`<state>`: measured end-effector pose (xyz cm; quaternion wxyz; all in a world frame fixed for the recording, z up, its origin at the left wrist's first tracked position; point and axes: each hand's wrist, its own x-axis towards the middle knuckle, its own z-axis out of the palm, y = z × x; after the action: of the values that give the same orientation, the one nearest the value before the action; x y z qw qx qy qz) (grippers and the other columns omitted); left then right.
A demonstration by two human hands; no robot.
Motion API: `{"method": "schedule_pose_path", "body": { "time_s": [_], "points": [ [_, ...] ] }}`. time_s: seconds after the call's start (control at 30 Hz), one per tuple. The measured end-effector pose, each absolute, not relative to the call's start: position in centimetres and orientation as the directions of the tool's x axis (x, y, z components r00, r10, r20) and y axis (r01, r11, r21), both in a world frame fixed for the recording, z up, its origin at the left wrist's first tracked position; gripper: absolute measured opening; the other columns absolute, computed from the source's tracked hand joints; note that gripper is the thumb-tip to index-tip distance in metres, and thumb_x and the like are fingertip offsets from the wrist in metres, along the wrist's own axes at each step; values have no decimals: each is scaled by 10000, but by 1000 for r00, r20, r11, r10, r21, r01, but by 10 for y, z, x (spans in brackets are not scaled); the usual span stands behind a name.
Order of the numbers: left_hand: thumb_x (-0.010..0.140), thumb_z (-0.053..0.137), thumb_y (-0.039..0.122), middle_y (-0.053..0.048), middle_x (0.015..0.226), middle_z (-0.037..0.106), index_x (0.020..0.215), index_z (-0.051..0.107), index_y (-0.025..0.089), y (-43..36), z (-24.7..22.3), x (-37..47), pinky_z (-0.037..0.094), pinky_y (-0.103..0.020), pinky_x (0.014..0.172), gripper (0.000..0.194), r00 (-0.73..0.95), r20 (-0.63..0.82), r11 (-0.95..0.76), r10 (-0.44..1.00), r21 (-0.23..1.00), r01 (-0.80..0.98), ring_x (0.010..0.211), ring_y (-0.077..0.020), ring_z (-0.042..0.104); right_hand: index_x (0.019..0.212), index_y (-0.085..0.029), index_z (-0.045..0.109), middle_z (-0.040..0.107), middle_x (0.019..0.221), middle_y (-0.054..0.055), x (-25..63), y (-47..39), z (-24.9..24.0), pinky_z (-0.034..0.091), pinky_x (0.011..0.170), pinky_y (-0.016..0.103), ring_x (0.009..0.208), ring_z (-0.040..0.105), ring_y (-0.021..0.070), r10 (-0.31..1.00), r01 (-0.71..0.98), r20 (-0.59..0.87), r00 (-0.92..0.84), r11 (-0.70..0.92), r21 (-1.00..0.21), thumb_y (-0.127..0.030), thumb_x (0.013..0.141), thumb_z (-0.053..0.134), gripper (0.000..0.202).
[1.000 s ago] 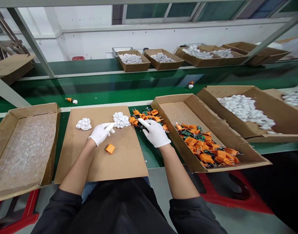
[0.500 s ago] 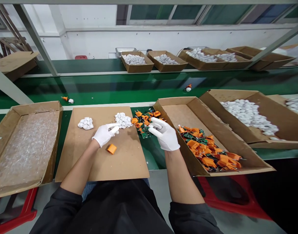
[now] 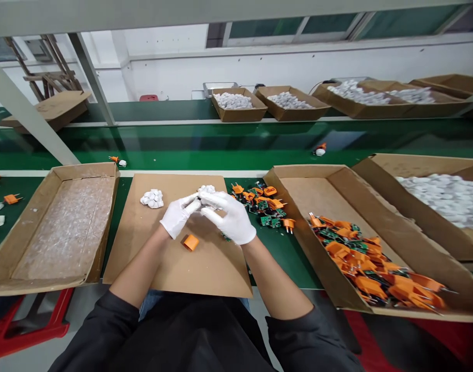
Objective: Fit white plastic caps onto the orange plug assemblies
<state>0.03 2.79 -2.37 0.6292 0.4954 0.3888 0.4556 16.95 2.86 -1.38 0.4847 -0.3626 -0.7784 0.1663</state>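
Observation:
My left hand [image 3: 179, 215] and my right hand [image 3: 232, 216], both in white gloves, meet above a cardboard sheet [image 3: 174, 268]. Their fingertips close round something small and dark that the gloves mostly hide. Behind the fingers lies a pile of white pieces [image 3: 206, 189]. A second white pile [image 3: 152, 198] sits to the left. An orange housing [image 3: 190, 242] rests on the cardboard just below my hands. Right of the sheet, orange plugs and green circuit boards [image 3: 264, 201] lie heaped on the green table.
A box of orange plugs [image 3: 333, 294] stands at right, beside a box of white pieces [image 3: 383, 206]. A plastic-lined box [image 3: 100, 227] is at left. A metal frame post [image 3: 93, 77] rises behind; more boxes line the back shelf [image 3: 162, 111].
My right hand has moved left from the heap of plugs to meet my left hand over the cardboard. The camera view has shifted left.

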Motion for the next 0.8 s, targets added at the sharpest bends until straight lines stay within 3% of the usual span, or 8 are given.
{"method": "schedule_pose_path", "body": {
  "time_s": [0.1, 0.2, 0.37, 0.5, 0.57, 0.7, 0.8],
  "points": [
    [775, 699, 416, -60, 1350, 616, 1274, 635, 223, 32, -23, -9, 435, -396, 1085, 538, 263, 14, 48, 965, 973, -226, 1288, -281, 532, 1236, -267, 633, 752, 1032, 61, 174, 33, -8, 575, 839, 393, 936, 703, 215, 749, 309, 616, -244, 662, -683, -318, 923, 515, 338],
    [749, 729, 372, -55, 1399, 575, 1309, 605, 227, 34, -22, -16, 363, -411, 1156, 592, 301, 43, 18, 953, 981, -194, 1363, -282, 458, 1272, -252, 583, 743, 1067, 77, 177, 36, -3, 578, 818, 383, 915, 711, 211, 775, 293, 593, -219, 631, -718, -355, 920, 540, 370],
    [689, 778, 351, -93, 1405, 566, 1332, 574, 212, 39, -24, -16, 371, -443, 1150, 689, 270, 28, 12, 962, 989, -148, 1341, -293, 482, 991, -279, 712, 750, 1007, 63, 172, 45, 0, 531, 893, 438, 972, 681, 245, 664, 432, 644, -380, 743, -511, -375, 912, 538, 213],
    [670, 787, 389, -127, 1297, 645, 1275, 610, 173, 41, -22, -14, 393, -466, 1129, 666, 125, 27, -13, 992, 993, -115, 1244, -295, 573, 861, -245, 711, 723, 740, 53, 172, 48, 0, 525, 776, 392, 763, 668, 221, 673, 524, 548, -497, 736, -429, -331, 937, 479, 259],
    [675, 777, 411, -118, 1277, 660, 1240, 635, 173, 40, -20, -14, 396, -465, 1128, 630, 103, 31, -22, 994, 995, -93, 1230, -295, 584, 843, -239, 698, 720, 758, 62, 175, 45, -1, 527, 764, 389, 780, 668, 223, 685, 541, 562, -464, 721, -432, -340, 948, 450, 288],
    [684, 764, 434, -99, 1294, 653, 1217, 656, 172, 37, -18, -14, 399, -449, 1135, 604, 175, 18, -4, 984, 997, -76, 1247, -298, 573, 1042, -247, 670, 725, 1076, 79, 178, 40, -7, 513, 945, 445, 1085, 642, 251, 664, 483, 704, -252, 717, -503, -373, 953, 437, 280],
    [701, 747, 457, -93, 1330, 628, 1241, 645, 171, 37, -20, -15, 403, -432, 1140, 619, 185, 10, 10, 983, 994, -108, 1276, -297, 551, 1034, -254, 682, 735, 1006, 62, 175, 38, -14, 545, 903, 421, 1019, 672, 245, 742, 459, 615, -267, 658, -596, -388, 964, 420, 302]
  ]
}}
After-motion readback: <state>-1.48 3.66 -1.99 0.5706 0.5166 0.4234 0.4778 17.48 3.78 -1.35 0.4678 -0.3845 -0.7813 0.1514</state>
